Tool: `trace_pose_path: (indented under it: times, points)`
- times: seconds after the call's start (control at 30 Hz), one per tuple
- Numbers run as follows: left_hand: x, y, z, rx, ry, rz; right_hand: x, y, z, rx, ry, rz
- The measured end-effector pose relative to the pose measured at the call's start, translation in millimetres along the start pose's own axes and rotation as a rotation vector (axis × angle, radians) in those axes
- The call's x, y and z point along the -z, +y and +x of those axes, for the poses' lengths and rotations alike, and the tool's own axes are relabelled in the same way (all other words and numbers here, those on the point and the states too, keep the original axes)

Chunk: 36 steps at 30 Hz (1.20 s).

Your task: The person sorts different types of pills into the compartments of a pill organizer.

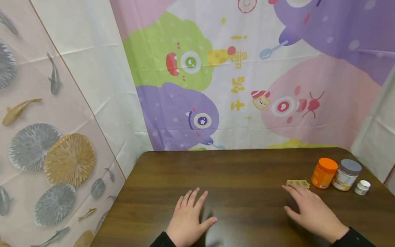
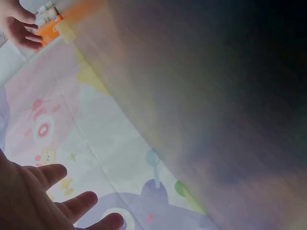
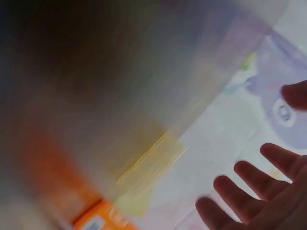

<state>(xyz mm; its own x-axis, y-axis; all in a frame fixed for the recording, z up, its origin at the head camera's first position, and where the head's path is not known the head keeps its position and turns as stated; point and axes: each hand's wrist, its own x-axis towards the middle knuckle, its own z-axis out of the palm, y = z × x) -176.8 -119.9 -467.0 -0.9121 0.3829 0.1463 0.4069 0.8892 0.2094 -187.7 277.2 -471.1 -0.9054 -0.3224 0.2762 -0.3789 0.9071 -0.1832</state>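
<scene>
My left hand [image 1: 189, 219] is held over the front middle of the brown table, palm down, fingers straight and spread, holding nothing. Further right, my right hand [image 1: 313, 211] reaches forward with its fingers extended and thumb apart. Its fingertips overlap the near edge of a small yellow compartmented box [image 1: 297, 183] in the head view. In the right wrist view the fingers [image 3: 235, 191] are apart from that box [image 3: 153, 158], with nothing in their grasp. Right of the box stands an orange jar [image 1: 324, 173] with an orange lid.
Beside the orange jar are a white jar [image 1: 346, 176] with a grey lid and a small white bottle [image 1: 362, 187], near the right edge. The wooden table [image 1: 216, 171] ends at a cartoon-printed cloth [image 1: 240, 130]. A patterned cloth [image 1: 55, 137] hangs on the left.
</scene>
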Motion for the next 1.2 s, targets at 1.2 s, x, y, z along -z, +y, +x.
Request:
trace_pose_path:
  times: [1.2]
  points:
    - [3.2,22.3,38.6,-0.109,-0.073,0.005,-23.3,-27,56,0.114,-0.251,0.022]
